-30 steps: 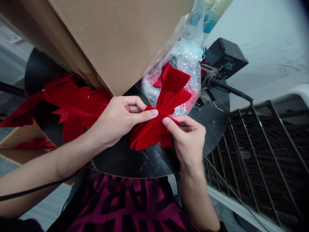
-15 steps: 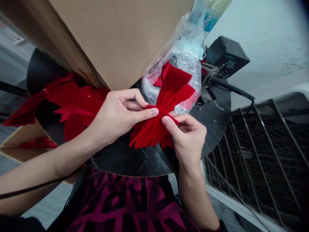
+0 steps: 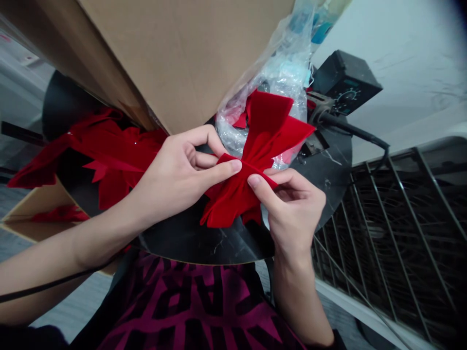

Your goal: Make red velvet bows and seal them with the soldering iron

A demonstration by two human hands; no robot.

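A red velvet-like bow (image 3: 268, 129) is held over the front of a round black table (image 3: 219, 245), its folds gathered at the middle. My left hand (image 3: 193, 170) pinches the narrow middle band between thumb and fingers. On the other end of that band, my right hand (image 3: 292, 204) has a similar pinch. The curled fingertips of both hands are partly hidden behind the fabric. More red bows (image 3: 113, 150) lie heaped on the table beyond my left forearm.
A large cardboard box (image 3: 189, 58) stands on the table's far side. Beside it are a clear plastic bag (image 3: 233, 136) with red pieces and a black device with a dial (image 3: 346, 82). A wire rack (image 3: 394, 223) stands at right. Below left, an open box (image 3: 36, 209) contains red fabric.
The bow's upper loops have spread wider apart, one reaching further right. My right hand has shifted slightly right; both hands keep their pinch on the band.
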